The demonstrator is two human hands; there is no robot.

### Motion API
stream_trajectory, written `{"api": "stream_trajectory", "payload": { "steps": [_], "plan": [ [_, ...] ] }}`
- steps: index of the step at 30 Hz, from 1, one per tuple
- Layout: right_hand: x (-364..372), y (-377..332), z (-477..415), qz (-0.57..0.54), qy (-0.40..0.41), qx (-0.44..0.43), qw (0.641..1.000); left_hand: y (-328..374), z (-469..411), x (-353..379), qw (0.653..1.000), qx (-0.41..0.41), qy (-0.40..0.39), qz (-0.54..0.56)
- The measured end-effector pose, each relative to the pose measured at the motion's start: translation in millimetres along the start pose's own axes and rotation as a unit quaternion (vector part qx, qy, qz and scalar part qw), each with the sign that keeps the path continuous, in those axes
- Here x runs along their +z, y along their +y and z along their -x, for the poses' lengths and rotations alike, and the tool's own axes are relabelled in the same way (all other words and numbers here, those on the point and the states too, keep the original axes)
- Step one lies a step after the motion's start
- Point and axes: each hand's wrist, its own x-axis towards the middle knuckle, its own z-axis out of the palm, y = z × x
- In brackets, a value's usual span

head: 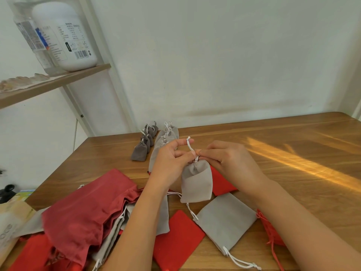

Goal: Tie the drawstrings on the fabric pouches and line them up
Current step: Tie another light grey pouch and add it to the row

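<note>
A light grey pouch (196, 182) hangs above the table, its neck gathered. My left hand (172, 159) and my right hand (228, 157) both pinch its white drawstring (189, 143) just above the neck, and one cord end sticks up between my fingers. At the back stand a row of small dark grey tied pouches (143, 144) and a row of larger light grey tied pouches (168, 133). Untied pouches lie near me: a flat grey one (226, 220), a flat red one (175, 241) and a big dark red one (86, 212).
The wooden table (283, 145) has a sunlit streak on its right half. A red pouch (271, 227) lies under my right forearm. A shelf (52, 83) at the upper left carries a white jar (64, 36) and a clear bottle. Paper packaging (9, 222) sits at the left edge.
</note>
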Motion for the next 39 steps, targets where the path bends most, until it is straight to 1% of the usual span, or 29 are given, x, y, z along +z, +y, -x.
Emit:
{"api": "stream_trajectory", "payload": {
  "steps": [3, 5, 8, 10, 12, 16, 18, 21, 26, 29, 31, 33, 37, 39],
  "plan": [
    [-1.5, 2.2, -0.4, 0.001, -0.02, 0.008, 1.0, -0.3, 0.6, -0.7, 0.999, 0.016, -0.021, -0.037],
    [-2.7, 4.5, -0.4, -0.001, -0.033, 0.015, 0.999, -1.1, 1.3, -0.3, 0.995, 0.04, -0.04, -0.081],
    [-3.0, 6.1, -0.9, 0.005, -0.049, 0.015, 0.999, -3.4, 0.9, 0.7, 0.987, 0.07, -0.049, -0.137],
    [-3.0, 5.5, -0.8, 0.013, -0.051, 0.018, 0.998, -8.1, 0.2, 3.3, 0.984, 0.073, -0.052, -0.155],
    [-2.4, 4.1, -0.1, 0.02, -0.054, 0.024, 0.998, -11.8, 0.0, 8.2, 0.984, 0.068, -0.045, -0.157],
    [4.6, -2.3, -0.4, 0.034, -0.055, 0.048, 0.997, -12.0, -1.1, 14.5, 0.989, 0.048, 0.008, -0.141],
    [7.4, -3.9, -0.4, 0.038, -0.059, 0.054, 0.996, -12.0, -0.8, 16.1, 0.989, 0.054, 0.028, -0.136],
    [7.9, -2.2, -0.3, 0.005, -0.067, 0.078, 0.995, -12.9, -0.3, 18.0, 0.986, 0.07, 0.047, -0.144],
    [4.8, -1.0, -0.7, -0.051, -0.082, 0.126, 0.987, -14.3, -1.7, 16.7, 0.983, 0.096, 0.062, -0.144],
    [0.5, 0.4, -1.2, -0.081, -0.088, 0.164, 0.979, -15.4, -4.3, 12.9, 0.984, 0.107, 0.032, -0.136],
    [-1.1, 0.1, -1.3, -0.119, -0.083, 0.199, 0.969, -19.1, -6.9, 7.9, 0.987, 0.106, 0.008, -0.122],
    [-1.7, -0.6, -0.9, -0.172, -0.066, 0.249, 0.951, -20.3, -8.4, 4.2, 0.989, 0.106, -0.002, -0.108],
    [-1.2, -0.8, -1.3, -0.314, -0.037, 0.324, 0.892, -16.2, -6.4, 1.6, 0.992, 0.113, 0.003, -0.058],
    [-1.3, -1.0, -1.9, -0.384, -0.015, 0.346, 0.856, -15.7, -5.6, 0.5, 0.99, 0.13, 0.018, -0.059]
  ]
}}
